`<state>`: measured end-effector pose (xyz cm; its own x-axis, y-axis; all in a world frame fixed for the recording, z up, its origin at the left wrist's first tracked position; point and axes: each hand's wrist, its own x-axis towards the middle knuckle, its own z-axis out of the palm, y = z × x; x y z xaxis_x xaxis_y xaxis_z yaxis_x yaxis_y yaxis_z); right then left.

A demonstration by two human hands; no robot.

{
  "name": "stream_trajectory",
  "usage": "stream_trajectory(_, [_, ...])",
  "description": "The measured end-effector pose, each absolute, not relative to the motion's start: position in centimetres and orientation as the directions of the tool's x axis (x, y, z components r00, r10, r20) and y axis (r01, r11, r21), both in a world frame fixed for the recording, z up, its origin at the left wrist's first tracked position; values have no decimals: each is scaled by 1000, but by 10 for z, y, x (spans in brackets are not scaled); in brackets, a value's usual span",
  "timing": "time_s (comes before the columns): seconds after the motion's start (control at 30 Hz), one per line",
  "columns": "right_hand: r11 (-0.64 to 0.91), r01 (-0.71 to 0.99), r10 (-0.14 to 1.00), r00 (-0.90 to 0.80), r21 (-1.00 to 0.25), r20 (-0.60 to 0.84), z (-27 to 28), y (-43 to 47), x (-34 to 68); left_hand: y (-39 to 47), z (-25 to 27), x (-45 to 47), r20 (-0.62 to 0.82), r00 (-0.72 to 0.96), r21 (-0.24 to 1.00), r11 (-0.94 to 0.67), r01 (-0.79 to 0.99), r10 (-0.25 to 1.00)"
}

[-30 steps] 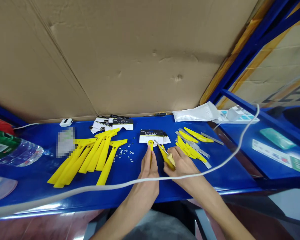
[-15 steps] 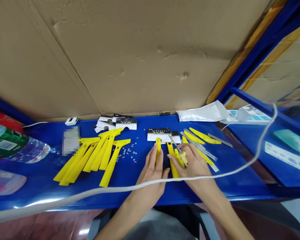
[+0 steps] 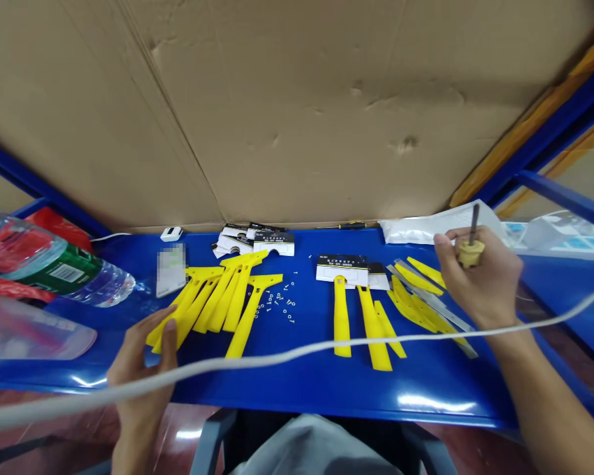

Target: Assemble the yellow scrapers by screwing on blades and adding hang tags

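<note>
At the left end of the pile, my left hand has its thumb and fingers around the lower end of a yellow scraper handle. More yellow T-shaped scraper handles overlap beside it. My right hand, raised at the right, is closed on a screwdriver with a yellowish grip, its dark shaft pointing up. Between the hands, a straight yellow handle lies with its top on a black-and-white card. A second yellow handle lies next to it, also against a card.
Small screws and nuts are scattered mid-table. Yellow blade covers and clear strips lie at right. Cards, another screwdriver and a white bag sit behind. A bottle stands out at left; a white cable crosses the view.
My left hand has left the middle yellow handle and moved left to the pile. My right hand has lifted away to the right, its screwdriver now pointing up. The view has shifted.
</note>
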<state>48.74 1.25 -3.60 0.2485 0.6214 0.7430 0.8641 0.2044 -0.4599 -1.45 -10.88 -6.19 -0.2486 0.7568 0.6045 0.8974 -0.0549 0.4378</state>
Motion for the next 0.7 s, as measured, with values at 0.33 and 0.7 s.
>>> stream_trajectory(0.33, [143,795,733,315,-589,603,-41,0,486,-68,-73,-116,404,-170,319,36,947,899])
stream_trajectory(0.7, [160,813,668,329,-561,667,-46,7,488,-64,-73,-125,268,-176,288,96,953,947])
